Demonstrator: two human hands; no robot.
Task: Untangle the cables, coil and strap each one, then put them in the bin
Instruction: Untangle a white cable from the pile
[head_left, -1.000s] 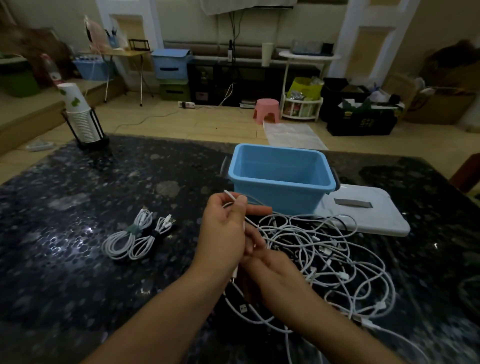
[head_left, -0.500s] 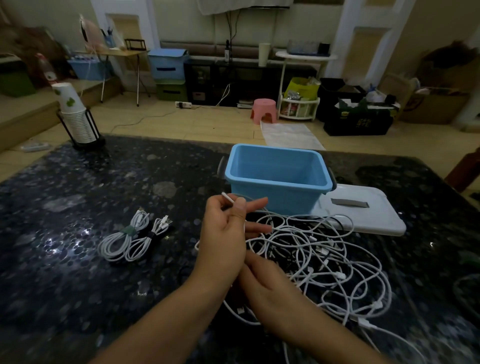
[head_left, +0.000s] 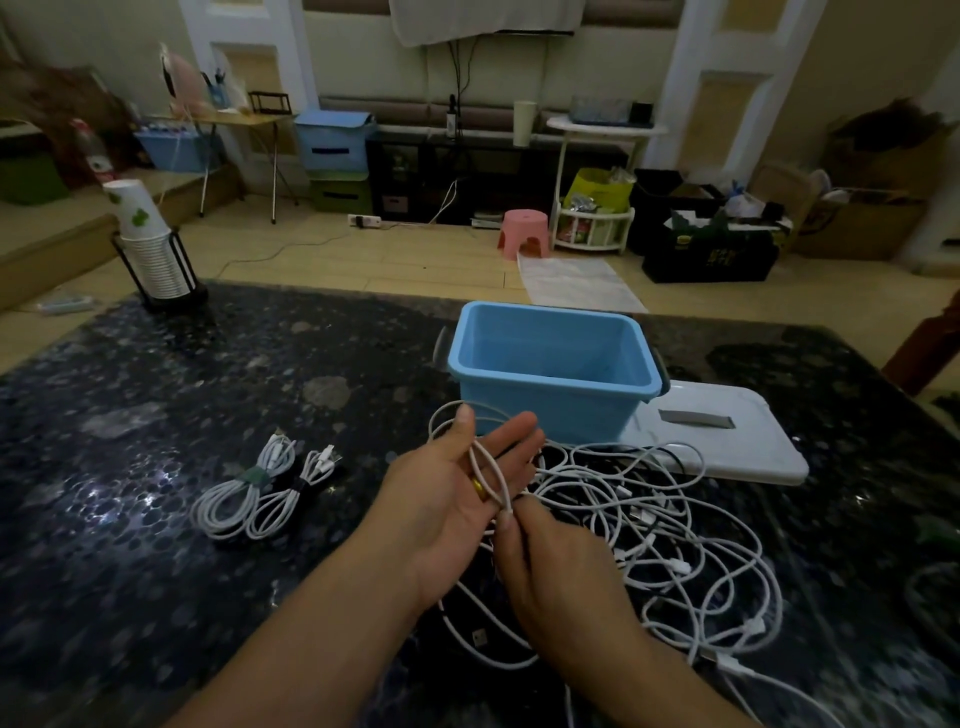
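A tangle of white cables (head_left: 660, 525) lies on the dark speckled table in front of the empty blue bin (head_left: 545, 410). My left hand (head_left: 441, 504) is held palm up over the tangle's left edge, its fingers straight. A loop of one white cable (head_left: 488, 467) lies across that palm and runs round behind the thumb. My right hand (head_left: 556, 571) sits just below and pinches this cable at the heel of the left palm. Two coiled white cables lie to the left, one with a green strap (head_left: 234, 499) and one with a black strap (head_left: 291, 504).
The bin's white lid (head_left: 727, 447) lies flat to its right, touching the tangle. A stack of paper cups in a black holder (head_left: 150, 254) stands at the table's far left corner. A dark chair part (head_left: 930, 348) shows at the right edge.
My left hand has turned palm up and spread its fingers, and a cable loop now lies across it. My right hand has slid up to the palm's heel.
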